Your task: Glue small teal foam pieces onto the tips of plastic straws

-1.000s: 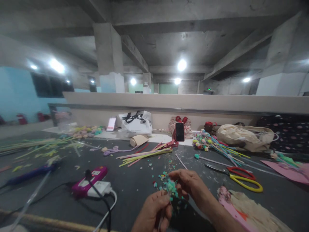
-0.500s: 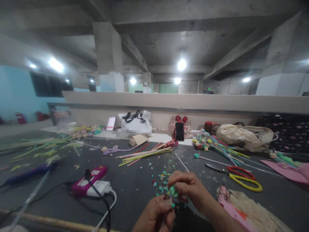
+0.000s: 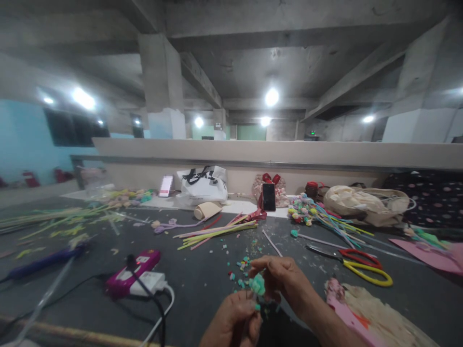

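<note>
A small green flower-like head (image 3: pixel 257 284) stands above my left hand (image 3: pixel 235 315), whose thumb and fingers are pinched on its thin stem. A green bit shows at the left thumb. My right hand (image 3: pixel 287 282) is just behind and to the right of the flower, with its fingers curved and parted from the thumb; I see nothing held in it. Beside the hands, small green, yellow and red scraps (image 3: pixel 241 270) lie scattered on the dark table (image 3: pixel 202 308).
Red-and-yellow-handled scissors (image 3: pixel 365 270) lie at right, near a pink tool (image 3: pixel 347 313). Pipe cleaners (image 3: pixel 217 233) lie ahead. A magenta power strip (image 3: pixel 133 272) with cables and a purple glue-gun-like tool (image 3: pixel 47 262) are at left. A phone (image 3: pixel 268 196) leans at the back.
My right fingers have loosened and drawn slightly off the green flower, which now shows more fully. My left hand keeps its pinch in nearly the same place.
</note>
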The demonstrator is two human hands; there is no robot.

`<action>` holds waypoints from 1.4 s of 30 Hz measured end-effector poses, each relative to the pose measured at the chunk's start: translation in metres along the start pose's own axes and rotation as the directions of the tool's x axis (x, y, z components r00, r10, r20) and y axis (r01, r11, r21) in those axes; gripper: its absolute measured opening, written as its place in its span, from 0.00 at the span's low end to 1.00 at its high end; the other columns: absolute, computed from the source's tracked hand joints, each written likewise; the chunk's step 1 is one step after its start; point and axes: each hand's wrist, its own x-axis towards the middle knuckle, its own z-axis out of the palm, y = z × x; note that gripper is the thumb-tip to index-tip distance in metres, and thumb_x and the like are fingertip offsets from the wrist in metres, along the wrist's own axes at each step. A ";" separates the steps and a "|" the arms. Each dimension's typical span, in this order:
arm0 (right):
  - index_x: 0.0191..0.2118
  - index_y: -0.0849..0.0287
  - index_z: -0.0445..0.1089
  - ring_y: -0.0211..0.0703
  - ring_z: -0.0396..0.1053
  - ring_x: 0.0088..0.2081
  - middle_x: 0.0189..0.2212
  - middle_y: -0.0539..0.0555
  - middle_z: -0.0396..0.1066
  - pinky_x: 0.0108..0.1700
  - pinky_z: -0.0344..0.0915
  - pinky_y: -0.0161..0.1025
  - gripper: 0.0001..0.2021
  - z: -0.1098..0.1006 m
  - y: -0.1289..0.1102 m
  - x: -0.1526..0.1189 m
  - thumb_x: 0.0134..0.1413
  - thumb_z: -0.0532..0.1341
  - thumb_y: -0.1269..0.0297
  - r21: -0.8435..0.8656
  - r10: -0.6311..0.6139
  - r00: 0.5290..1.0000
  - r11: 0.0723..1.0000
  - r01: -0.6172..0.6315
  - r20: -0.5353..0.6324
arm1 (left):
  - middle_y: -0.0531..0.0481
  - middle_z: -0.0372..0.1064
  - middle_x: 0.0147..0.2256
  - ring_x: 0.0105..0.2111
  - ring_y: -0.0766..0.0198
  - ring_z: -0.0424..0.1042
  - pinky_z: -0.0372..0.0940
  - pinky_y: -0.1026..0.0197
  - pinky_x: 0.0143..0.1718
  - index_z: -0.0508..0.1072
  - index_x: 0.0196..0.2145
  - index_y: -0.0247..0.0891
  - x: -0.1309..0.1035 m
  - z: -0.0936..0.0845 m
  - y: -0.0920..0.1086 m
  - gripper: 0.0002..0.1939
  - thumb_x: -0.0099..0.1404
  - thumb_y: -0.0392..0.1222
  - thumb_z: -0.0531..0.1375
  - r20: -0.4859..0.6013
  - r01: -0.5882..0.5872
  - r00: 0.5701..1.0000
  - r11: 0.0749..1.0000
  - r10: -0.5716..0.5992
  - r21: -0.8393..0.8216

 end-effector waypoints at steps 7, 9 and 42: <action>0.28 0.62 0.75 0.27 0.58 0.16 0.25 0.50 0.67 0.14 0.48 0.26 0.11 0.001 -0.004 -0.003 0.36 0.64 0.60 -0.001 -0.015 0.997 1.000 0.015 0.071 | 0.59 0.53 0.09 0.09 0.78 0.48 0.45 0.72 0.12 0.69 0.22 0.32 -0.001 0.006 0.003 0.16 0.42 0.49 0.63 -0.001 -0.048 0.999 0.999 0.048 0.011; 0.30 0.60 0.75 0.27 0.57 0.16 0.25 0.49 0.65 0.16 0.51 0.27 0.12 0.000 -0.004 -0.003 0.33 0.65 0.62 0.008 -0.025 0.995 1.000 0.025 0.100 | 0.58 0.54 0.10 0.11 0.77 0.49 0.48 0.71 0.13 0.69 0.22 0.32 -0.002 0.008 0.004 0.15 0.40 0.48 0.64 -0.025 -0.044 0.999 0.999 0.044 -0.010; 0.37 0.66 0.72 0.29 0.57 0.16 0.20 0.52 0.66 0.16 0.47 0.27 0.21 -0.001 0.002 -0.003 0.45 0.57 0.51 0.038 -0.020 0.997 0.999 0.017 0.079 | 0.59 0.55 0.10 0.09 0.78 0.47 0.42 0.72 0.11 0.64 0.21 0.37 0.001 0.010 -0.005 0.15 0.45 0.52 0.61 -0.330 -0.134 0.923 0.970 0.197 0.203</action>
